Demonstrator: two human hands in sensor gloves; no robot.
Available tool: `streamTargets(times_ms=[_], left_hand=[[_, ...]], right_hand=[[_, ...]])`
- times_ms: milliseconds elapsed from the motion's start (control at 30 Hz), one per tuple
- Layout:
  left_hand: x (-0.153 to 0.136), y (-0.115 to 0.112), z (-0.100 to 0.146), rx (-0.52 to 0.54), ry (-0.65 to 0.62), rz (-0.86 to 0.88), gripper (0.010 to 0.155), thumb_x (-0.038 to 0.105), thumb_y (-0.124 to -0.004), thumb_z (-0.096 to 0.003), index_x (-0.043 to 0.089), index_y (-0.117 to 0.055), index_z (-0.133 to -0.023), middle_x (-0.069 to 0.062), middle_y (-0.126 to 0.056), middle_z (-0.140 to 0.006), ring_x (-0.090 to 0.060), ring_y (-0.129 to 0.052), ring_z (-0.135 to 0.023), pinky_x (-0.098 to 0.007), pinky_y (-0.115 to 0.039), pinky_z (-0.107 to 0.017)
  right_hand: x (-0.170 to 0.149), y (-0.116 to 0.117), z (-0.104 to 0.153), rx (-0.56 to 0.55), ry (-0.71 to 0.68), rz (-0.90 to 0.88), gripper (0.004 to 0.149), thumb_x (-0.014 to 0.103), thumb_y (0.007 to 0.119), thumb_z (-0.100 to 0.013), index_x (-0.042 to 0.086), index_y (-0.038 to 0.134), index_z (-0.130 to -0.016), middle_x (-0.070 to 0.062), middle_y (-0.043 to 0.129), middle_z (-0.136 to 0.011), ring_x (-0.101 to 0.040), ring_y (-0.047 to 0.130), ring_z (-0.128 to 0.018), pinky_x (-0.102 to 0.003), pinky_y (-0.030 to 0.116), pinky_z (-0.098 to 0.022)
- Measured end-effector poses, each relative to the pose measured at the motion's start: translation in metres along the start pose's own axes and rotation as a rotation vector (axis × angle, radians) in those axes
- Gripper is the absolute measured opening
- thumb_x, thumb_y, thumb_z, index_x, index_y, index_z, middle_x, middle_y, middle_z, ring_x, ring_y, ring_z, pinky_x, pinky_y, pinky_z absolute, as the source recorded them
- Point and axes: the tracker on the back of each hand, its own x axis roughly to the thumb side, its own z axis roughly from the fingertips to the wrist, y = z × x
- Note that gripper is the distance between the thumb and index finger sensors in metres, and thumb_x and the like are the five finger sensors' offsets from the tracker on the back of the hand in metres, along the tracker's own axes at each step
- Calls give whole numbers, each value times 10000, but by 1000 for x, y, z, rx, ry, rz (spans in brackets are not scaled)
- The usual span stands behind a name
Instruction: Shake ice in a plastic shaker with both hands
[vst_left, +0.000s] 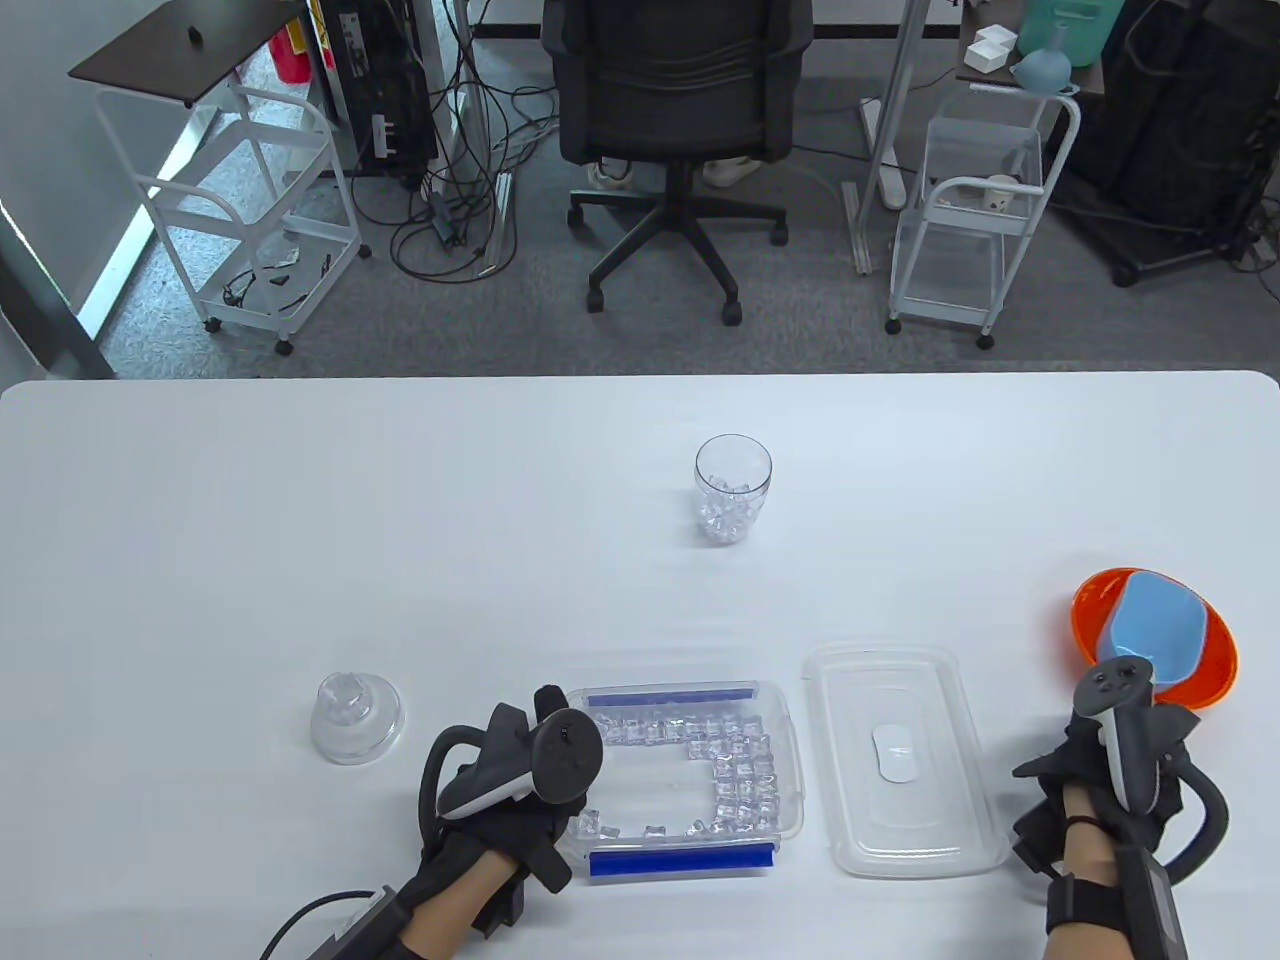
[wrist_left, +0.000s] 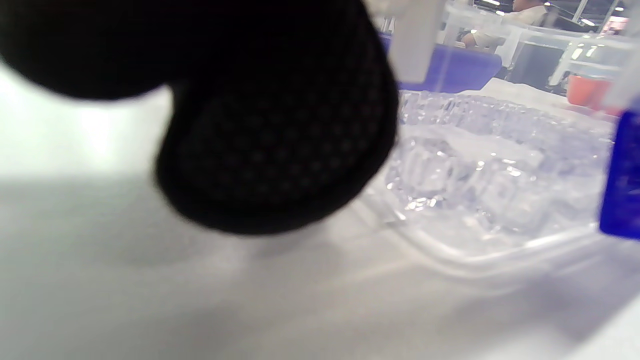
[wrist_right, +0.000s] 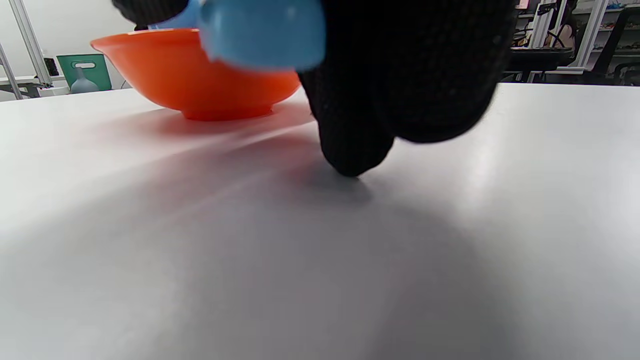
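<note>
Left hand (vst_left: 520, 775) rests at the ice tray's (vst_left: 790, 780) left edge, grip can't tell. Right hand (vst_left: 1110, 770) holds the blue scoop (vst_left: 1160, 625) in the orange bowl (vst_left: 1215, 665). Shaker cup (vst_left: 733, 488) with ice stands apart mid-table, its lid (vst_left: 355, 715) off to the left.

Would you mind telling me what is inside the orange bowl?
A blue scoop lies inside the orange bowl; its handle end is gripped by the right hand. Whatever lies under the scoop is hidden.

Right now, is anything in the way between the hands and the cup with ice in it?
Partly. The shaker cup stands alone farther back on the table. The ice tray lies just beside the left hand, toward the cup, so that hand reaches over or past it. The right hand has bare table ahead, the tray lid off to its side.
</note>
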Motion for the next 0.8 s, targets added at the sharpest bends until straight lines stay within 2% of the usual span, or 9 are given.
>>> streamTargets(times_ms=[233, 367, 433, 633, 800], left_hand=[[0, 0, 0, -1, 0, -1, 689, 285, -420, -639, -250, -171, -995, -147, -1010, -529, -160, -1070, -217, -284, -889, -150], [0, 0, 0, -1, 0, -1, 688, 284, -420, -640, -250, -170, -995, -149, -1010, -530, -160, -1071, -215, -285, -889, -150], [0, 0, 0, -1, 0, -2, 688, 285, -420, -640, -249, -171, -995, -149, -1010, -529, -160, -1070, -216, -284, -889, -150], [0, 0, 0, -1, 2, -3, 688, 284, -420, -640, -250, -171, -995, -149, -1010, -529, -160, -1071, -215, -285, -890, -149], [0, 0, 0, -1, 1, -1, 690, 288, -421, -640, -248, -174, -996, -145, -1011, -526, -158, -1069, -216, -283, -889, -149]], right_hand=[[0, 1, -2, -11, 0, 11, 774, 503, 549, -573, -112, 480, -1039, -306, 845, -849, -317, 1057, -486, -398, 921, -298], [0, -10, -1, -47, -15, -1, 786, 506, 547, -574, -122, 470, -1042, -378, 806, -858, -351, 1052, -501, -421, 919, -305], [6, -28, 3, -124, -31, 12, 791, 497, 551, -577, -134, 460, -1046, -430, 775, -857, -386, 1040, -511, -445, 912, -309], [25, -77, 15, -266, -71, 91, 762, 508, 538, -586, -75, 480, -1073, -410, 774, -881, -377, 1026, -554, -444, 904, -347], [46, -96, 41, -330, -220, 36, 746, 502, 552, -587, -48, 484, -1087, -389, 745, -930, -417, 981, -619, -490, 869, -410]])
